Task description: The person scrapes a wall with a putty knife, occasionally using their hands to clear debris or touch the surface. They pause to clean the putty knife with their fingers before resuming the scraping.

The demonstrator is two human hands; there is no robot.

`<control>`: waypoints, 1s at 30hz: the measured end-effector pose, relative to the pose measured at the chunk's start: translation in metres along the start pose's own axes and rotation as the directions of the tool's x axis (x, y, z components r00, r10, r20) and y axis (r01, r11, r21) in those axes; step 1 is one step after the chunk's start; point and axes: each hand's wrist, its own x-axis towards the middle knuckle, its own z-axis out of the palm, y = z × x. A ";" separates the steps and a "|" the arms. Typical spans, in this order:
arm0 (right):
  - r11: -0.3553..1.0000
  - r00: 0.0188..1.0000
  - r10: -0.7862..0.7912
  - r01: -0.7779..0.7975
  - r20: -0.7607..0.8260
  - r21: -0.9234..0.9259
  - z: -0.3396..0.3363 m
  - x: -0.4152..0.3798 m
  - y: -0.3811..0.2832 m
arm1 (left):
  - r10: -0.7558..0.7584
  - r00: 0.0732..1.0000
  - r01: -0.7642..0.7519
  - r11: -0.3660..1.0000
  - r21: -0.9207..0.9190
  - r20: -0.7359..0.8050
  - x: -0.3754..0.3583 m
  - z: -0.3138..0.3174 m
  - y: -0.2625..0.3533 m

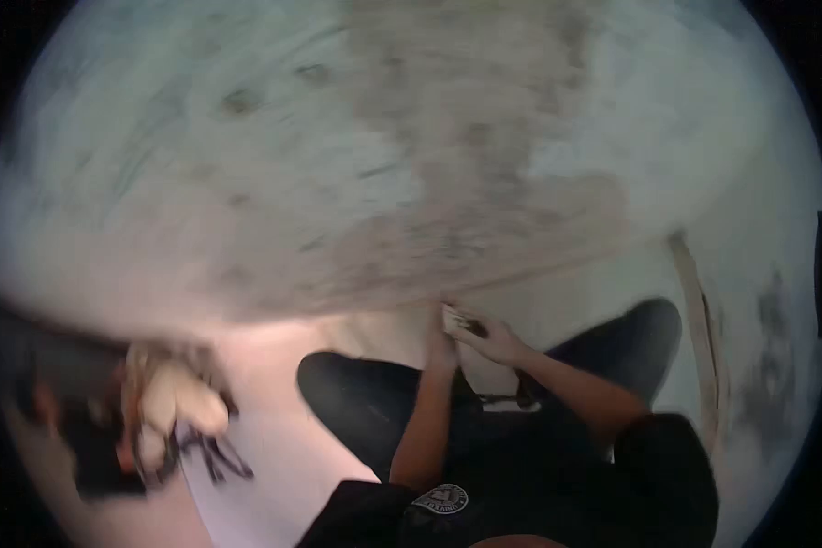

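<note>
My left hand [441, 340] and my right hand [493, 342] meet in front of my crossed legs. Between their fingers is a small whitish object [453, 320] with dark marks; blur hides what kind of thing it is. Both hands look closed around it, the right one from the side. Below them, at my lap, lies a small dark and white item [511, 403], partly covered by my forearm.
A worn, stained wall [484, 137] rises ahead of my knees. To the left stands a dark bag-like heap with pale rounded things [178, 402] and a dark cord [215, 457], beside a white sheet [247, 502]. A brownish strip [699, 320] runs along the right.
</note>
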 end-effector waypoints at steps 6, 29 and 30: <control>0.938 0.693 0.303 -0.095 -0.655 0.334 -0.042 0.004 -0.006 | -0.152 0.978 0.177 0.967 0.185 -0.143 -0.005 0.017 0.019; 0.931 0.025 0.035 0.362 -0.999 0.042 -0.272 0.012 -0.065 | -0.127 0.986 0.151 0.956 0.250 -0.112 -0.007 0.011 0.017; 0.924 0.034 0.037 0.380 -0.999 0.048 -0.276 0.013 -0.066 | -0.138 0.982 0.167 0.953 0.251 -0.127 -0.007 0.013 0.016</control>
